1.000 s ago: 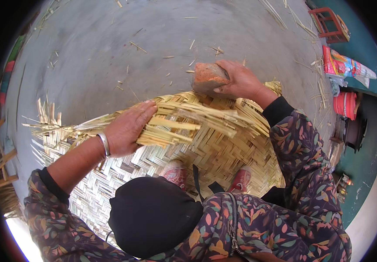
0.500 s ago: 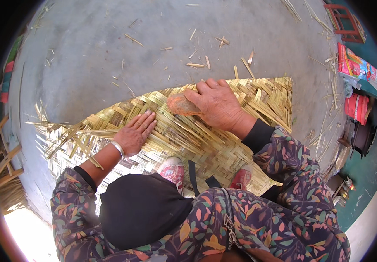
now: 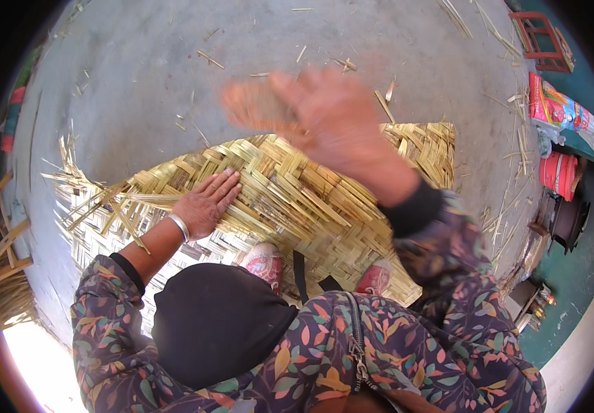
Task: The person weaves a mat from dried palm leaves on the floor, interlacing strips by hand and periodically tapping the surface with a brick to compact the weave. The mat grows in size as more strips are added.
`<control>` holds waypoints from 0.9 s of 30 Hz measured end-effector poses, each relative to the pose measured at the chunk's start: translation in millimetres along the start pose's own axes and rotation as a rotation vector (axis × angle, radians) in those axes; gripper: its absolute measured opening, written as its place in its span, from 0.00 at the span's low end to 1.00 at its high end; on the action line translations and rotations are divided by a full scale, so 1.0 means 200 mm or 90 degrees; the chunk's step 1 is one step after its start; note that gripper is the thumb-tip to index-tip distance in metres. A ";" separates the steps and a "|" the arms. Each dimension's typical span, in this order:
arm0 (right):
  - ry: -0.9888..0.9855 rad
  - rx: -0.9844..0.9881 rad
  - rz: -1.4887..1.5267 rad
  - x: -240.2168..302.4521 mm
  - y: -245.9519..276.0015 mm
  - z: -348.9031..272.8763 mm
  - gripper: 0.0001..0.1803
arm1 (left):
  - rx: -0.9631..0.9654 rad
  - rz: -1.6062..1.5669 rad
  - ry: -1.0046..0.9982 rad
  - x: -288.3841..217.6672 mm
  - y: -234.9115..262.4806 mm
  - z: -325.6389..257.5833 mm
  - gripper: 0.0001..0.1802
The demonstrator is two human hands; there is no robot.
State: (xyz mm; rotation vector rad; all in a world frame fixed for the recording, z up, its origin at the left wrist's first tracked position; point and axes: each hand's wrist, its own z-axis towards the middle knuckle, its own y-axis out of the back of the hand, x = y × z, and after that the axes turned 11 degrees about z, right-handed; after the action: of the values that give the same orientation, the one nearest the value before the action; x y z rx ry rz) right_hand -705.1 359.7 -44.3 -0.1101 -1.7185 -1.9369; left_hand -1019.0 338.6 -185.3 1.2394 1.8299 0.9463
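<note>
A woven mat of pale split strips (image 3: 359, 237) lies on the floor beneath me, its far edge folded over toward me with loose strip ends. My left hand (image 3: 205, 204) presses flat on the folded part, fingers stretched out, a bracelet at the wrist. Above the mat's far edge my right hand (image 3: 341, 120) is raised, smeared by motion. It grips a reddish-orange lump, seemingly a piece of brick (image 3: 259, 107), which stands clear of the weave. The lump's underside cannot be made out.
Loose strip scraps (image 3: 211, 60) are scattered over the grey floor (image 3: 145, 89). My red shoes (image 3: 264, 265) stand on the mat. Wooden furniture (image 3: 9, 237) is at the far left. Along the right wall are a red frame (image 3: 541, 41), a colourful bag (image 3: 565, 110) and a red container (image 3: 559, 173).
My right hand has lifted off the folded edge with the piece of brick, rising up and away from the mat. My left hand stays flat in nearly the same place.
</note>
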 end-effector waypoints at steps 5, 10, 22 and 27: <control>-0.088 0.168 -0.022 -0.01 -0.36 -0.09 0.25 | -0.029 0.055 0.003 -0.01 -0.02 -0.04 0.36; -0.043 0.095 0.067 0.18 -0.17 0.04 0.38 | -0.066 0.020 -0.015 0.00 -0.07 -0.13 0.37; -0.044 0.166 0.045 0.23 -0.46 0.09 0.20 | 0.037 0.016 -0.001 -0.08 0.13 0.04 0.37; -0.051 0.167 0.073 0.14 -0.22 -0.16 0.21 | 0.065 0.035 0.006 -0.39 0.42 0.14 0.39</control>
State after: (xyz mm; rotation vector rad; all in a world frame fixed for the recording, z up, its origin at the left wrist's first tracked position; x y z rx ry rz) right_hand -738.3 322.3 -78.0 -0.1880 -1.9577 -1.6298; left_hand -937.8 293.0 -113.4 1.3562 1.8805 0.8989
